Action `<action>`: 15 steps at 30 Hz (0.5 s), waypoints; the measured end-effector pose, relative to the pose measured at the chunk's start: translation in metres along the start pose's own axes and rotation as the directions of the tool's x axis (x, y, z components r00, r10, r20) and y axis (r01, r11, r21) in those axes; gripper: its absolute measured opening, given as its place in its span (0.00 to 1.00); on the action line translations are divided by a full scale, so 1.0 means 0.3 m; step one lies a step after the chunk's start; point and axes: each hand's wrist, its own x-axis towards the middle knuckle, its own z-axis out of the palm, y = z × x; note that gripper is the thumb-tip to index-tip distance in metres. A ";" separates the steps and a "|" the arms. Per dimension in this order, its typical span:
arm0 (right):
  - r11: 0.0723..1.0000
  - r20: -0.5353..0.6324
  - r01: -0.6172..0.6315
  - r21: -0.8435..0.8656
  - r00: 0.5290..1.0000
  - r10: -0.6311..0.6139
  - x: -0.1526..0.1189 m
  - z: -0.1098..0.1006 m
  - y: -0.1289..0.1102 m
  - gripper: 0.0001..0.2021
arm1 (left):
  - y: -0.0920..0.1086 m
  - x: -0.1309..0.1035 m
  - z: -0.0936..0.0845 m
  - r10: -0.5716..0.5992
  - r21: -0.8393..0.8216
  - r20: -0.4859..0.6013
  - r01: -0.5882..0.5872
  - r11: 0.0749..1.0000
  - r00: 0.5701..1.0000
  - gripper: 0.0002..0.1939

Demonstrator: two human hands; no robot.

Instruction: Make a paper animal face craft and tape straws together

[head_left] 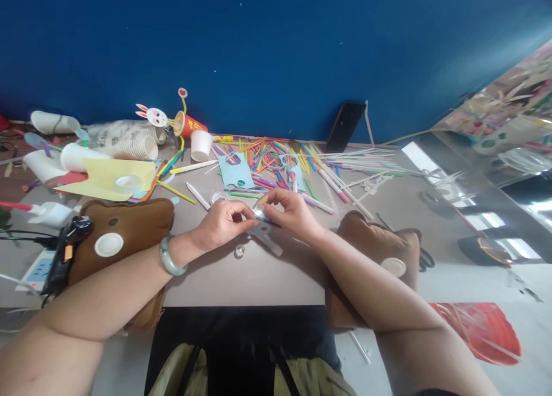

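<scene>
My left hand (219, 226), with a pale bangle (172, 257) at its wrist, pinches thumb and forefinger at a small shiny, clear or silvery piece (259, 213). From the other side my right hand (291, 213) pinches the same piece; its exact kind is too small to tell. Just below the fingertips is a pale strip (272, 246), with a red dot showing near its upper end. A small clear round piece (240, 250) lies on the table left of the strip. Behind my left hand lies a roll of clear tape (219, 197), partly covered.
Colourful sticks (276, 160) lie heaped at the back, with light blue cut paper (236, 172) among them. Paper cups (201, 146), a rabbit cut-out (156, 117) and yellow paper (112, 177) are left. Brown cushions (129, 229) flank my forearms. A phone (345, 126) leans against the blue wall.
</scene>
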 end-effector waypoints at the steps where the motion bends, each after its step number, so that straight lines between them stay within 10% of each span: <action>1: 1.000 -0.011 -0.012 0.012 1.000 0.013 0.000 0.001 0.002 0.06 | 0.000 0.000 0.000 -0.005 0.002 0.008 0.005 1.000 1.000 0.11; 15: 0.983 -0.092 -0.092 0.160 0.990 0.108 0.007 0.001 0.025 0.07 | 0.013 0.008 -0.010 0.031 -0.011 0.014 -0.031 0.999 0.999 0.13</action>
